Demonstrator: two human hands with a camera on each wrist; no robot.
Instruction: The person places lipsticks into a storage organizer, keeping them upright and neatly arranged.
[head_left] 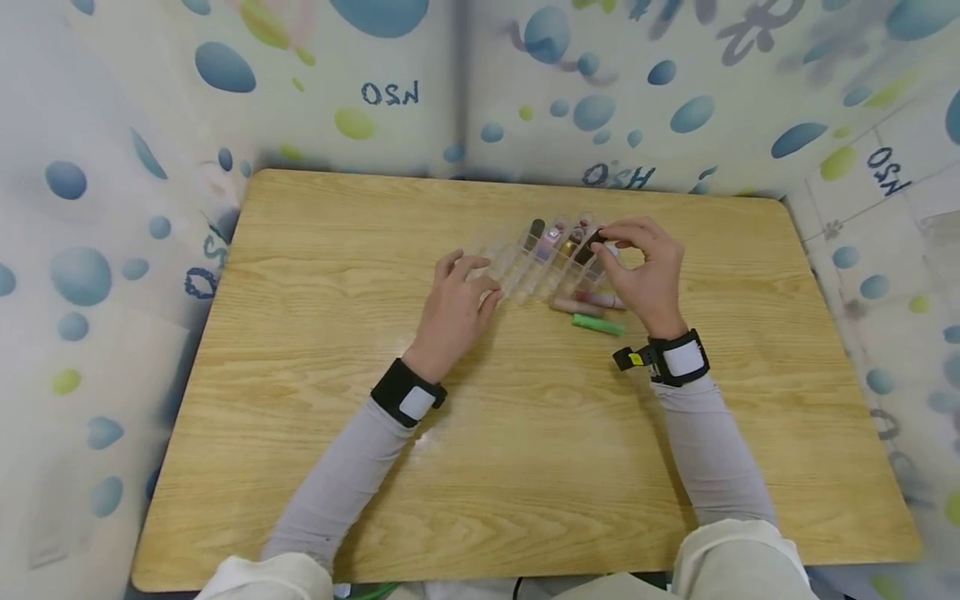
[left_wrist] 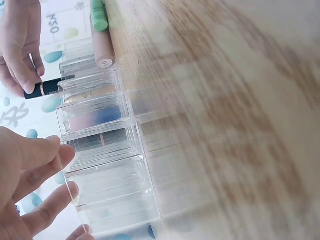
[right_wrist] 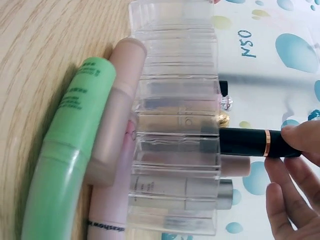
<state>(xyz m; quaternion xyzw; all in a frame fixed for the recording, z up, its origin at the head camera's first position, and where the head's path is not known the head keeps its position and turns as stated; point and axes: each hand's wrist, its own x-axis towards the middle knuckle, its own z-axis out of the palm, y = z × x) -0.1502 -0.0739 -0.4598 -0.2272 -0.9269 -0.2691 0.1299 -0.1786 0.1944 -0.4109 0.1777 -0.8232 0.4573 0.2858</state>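
Note:
A clear plastic lipstick organizer (head_left: 525, 267) with rows of slots stands on the table. My right hand (head_left: 648, 271) pinches a black lipstick tube with a gold band (right_wrist: 245, 142) by its upper end, between thumb and fingers. The tube's lower part overlaps a slot in the right wrist view. At the organizer's left end, my left hand (head_left: 453, 317) holds its upper edge, thumb and fingertips at the clear rim (left_wrist: 64, 160). Other slots hold a dark tube (head_left: 535, 229), a purple-toned one (head_left: 550, 242) and a silver-capped bottle (right_wrist: 225, 194).
In front of the organizer's right part lie a green tube (head_left: 597, 324), a beige-pink tube (head_left: 576, 307) and a pink tube with lettering (right_wrist: 110, 205). The wooden table (head_left: 450, 500) meets a patterned wall covering (head_left: 420, 133) behind.

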